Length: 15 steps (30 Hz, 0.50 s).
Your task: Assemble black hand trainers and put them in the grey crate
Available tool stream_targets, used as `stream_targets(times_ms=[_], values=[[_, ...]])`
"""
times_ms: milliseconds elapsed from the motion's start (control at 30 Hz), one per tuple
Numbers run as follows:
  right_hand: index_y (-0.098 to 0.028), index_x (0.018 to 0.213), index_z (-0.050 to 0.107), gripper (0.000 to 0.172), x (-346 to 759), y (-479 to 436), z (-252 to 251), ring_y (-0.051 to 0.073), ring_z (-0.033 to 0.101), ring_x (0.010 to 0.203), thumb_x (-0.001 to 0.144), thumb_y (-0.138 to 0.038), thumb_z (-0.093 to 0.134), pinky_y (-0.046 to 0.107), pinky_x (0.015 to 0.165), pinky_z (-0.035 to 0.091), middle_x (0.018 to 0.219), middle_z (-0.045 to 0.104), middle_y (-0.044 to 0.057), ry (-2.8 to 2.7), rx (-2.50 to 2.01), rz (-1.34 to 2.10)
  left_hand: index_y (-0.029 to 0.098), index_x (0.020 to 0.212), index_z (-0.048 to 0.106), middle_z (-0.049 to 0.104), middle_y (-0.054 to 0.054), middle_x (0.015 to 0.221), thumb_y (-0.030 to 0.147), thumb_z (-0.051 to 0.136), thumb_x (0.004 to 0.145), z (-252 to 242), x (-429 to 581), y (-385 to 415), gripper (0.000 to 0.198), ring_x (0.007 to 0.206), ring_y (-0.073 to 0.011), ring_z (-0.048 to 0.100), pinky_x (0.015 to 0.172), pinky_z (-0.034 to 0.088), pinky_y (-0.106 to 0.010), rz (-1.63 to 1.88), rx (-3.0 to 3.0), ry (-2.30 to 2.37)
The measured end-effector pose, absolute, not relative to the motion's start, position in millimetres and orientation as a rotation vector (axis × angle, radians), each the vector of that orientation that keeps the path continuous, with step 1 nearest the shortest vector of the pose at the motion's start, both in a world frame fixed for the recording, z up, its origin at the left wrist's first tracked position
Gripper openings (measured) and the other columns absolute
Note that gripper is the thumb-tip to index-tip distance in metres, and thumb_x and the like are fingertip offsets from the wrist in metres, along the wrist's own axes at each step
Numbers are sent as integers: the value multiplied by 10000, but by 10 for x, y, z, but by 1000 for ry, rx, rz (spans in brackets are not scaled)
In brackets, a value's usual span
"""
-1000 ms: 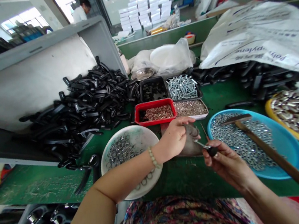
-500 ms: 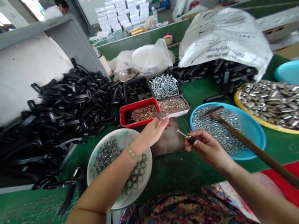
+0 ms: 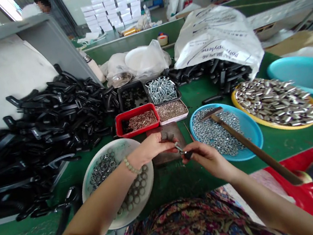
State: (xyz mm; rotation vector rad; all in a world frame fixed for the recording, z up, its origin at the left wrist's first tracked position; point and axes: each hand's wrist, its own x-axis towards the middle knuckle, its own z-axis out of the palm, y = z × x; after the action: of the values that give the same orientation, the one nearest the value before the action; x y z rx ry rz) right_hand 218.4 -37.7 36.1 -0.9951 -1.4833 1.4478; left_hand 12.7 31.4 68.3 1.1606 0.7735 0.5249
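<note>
Well, the work sits on a scuffed green bench (image 3: 179,188), crowded with small bright metal parts and glossy black plastic. Near the middle, a small steel fitting (image 3: 184,150), with a slim bright shank and a dark rounded end, is pinched between the thumb and fingertips of the right hand (image 3: 207,160), its fingers drawn together rather than spread. The fitting's long axis runs roughly left to right, with the shank pointing left and slightly far, toward the left hand (image 3: 155,148). That hand is loosely curled, fingers together; whether its fingertips (image 3: 173,149) touch the shank or sit just beside it, I cannot tell. A beaded bracelet (image 3: 131,165) circles the left wrist, and a worn, dark brown pad (image 3: 162,140) lies just beyond the hands. To the near left, a white plate (image 3: 151,181) holds steel rings. To the right, a blue plastic basin (image 3: 258,141) is heaped with small nuts, and a wooden-handled hammer (image 3: 245,141) lies across it, its handle running toward the near right. Farther off, a red tray (image 3: 137,131) holds copper-coloured pins, while a heap of black plastic handles (image 3: 56,116) spreads across the left of the bench.
</note>
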Motion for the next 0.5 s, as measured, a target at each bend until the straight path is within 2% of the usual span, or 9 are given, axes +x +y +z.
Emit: stream_targets(times_ms=[100, 200, 367, 500], values=[[-224, 905, 555, 241, 2088, -394, 304, 132, 639, 631, 796, -411, 664, 287, 634, 531, 766, 657, 0, -1062, -880, 1647, 146, 809, 689, 692, -48, 842, 135, 672, 734, 748, 133, 261, 77, 821, -155, 638, 821, 474, -262, 613, 1398, 807], [-242, 903, 533, 340, 2005, -390, 274, 100, 584, 551, 712, -432, 741, 231, 540, 495, 728, 630, -25, -749, -830, 1755, 175, 737, 693, 697, -58, 987, 52, 574, 759, 713, 171, 192, 172, 912, -168, 630, 887, 454, -271, 788, 1584, 888], [-236, 894, 552, 299, 2005, -359, 249, 81, 584, 570, 716, -365, 754, 208, 567, 484, 731, 635, -32, -694, -772, 1809, 207, 728, 713, 628, -55, 1179, 19, 542, 756, 627, 196, 169, 256, 1120, -188, 549, 1060, 346, -316, 1032, 1611, 1022], [-217, 881, 569, 271, 2057, -351, 177, 106, 615, 611, 734, -366, 741, 245, 610, 505, 746, 654, -14, -800, -810, 1781, 217, 710, 718, 627, -52, 1173, 49, 579, 759, 760, 158, 200, 224, 1156, -195, 526, 1074, 333, -307, 912, 1591, 858]])
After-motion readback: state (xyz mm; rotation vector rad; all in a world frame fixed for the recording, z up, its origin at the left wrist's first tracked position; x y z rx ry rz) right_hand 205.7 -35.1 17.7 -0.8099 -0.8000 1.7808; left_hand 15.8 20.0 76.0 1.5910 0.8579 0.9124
